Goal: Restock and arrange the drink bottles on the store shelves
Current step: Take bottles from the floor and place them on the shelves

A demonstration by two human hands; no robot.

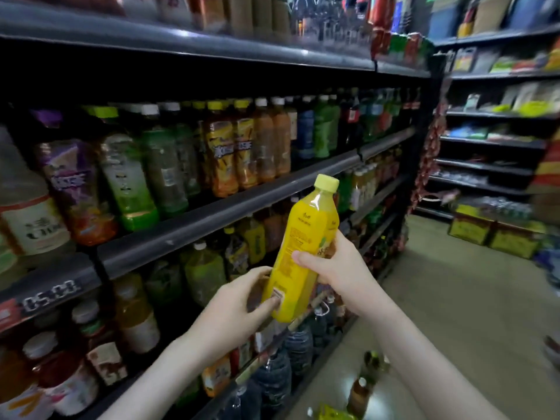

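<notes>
Yellow bottle [303,253] gripped between left hand [233,310] and right hand [336,265] fingers.

Looks like a small grocery shop, seen down one aisle. Along the left, tiered dark metal shelves [230,204] crammed with rows of drink bottles [242,150], grouped by kind, right up to the front edges. On the front edge of a lower shelf, a price strip [51,295] with white digits. At the far end, a second rack [491,144] loaded with packaged goods [521,98]. Just beside its left edge, hanging strings of small packets [428,153]. On the floor [454,298] below that rack, printed cartons [491,234]. Under the bottom shelf on the left, large water bottles [272,380].
</notes>
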